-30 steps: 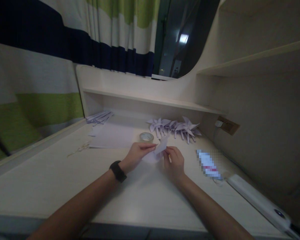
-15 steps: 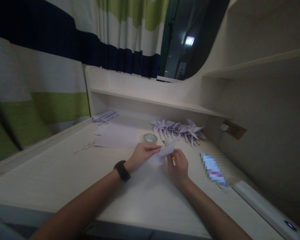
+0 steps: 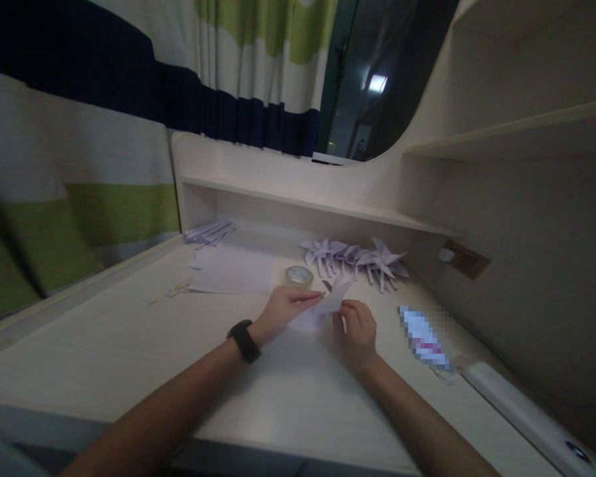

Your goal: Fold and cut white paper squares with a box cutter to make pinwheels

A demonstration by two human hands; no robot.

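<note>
A small white sheet of paper [image 3: 332, 303], bent with one flap raised, is between my hands above the middle of the desk. My left hand [image 3: 288, 310], with a black band on its wrist, pinches the paper's left side between thumb and fingers. On the opposite side my right hand [image 3: 355, 328] has its fingers curled and its fingertips closed on the paper's edge. Just beyond the left hand lies a roll of clear tape [image 3: 298, 276]. A dark narrow piece [image 3: 326, 285] shows behind the paper, too little of it visible to name.
Several paper pinwheels [image 3: 377, 262] lie along the back right. At the back left are flat white sheets [image 3: 236, 268], rolled paper sticks [image 3: 209, 233] and a small tangled bit [image 3: 181, 289]. A blurred phone-like item [image 3: 424, 338] and a long white device [image 3: 521, 414] lie on the right.
The raised paper flap has tipped lower and slightly left. A yellow bit seen by my right hand is now hidden, and the dark piece behind the paper shows more.
</note>
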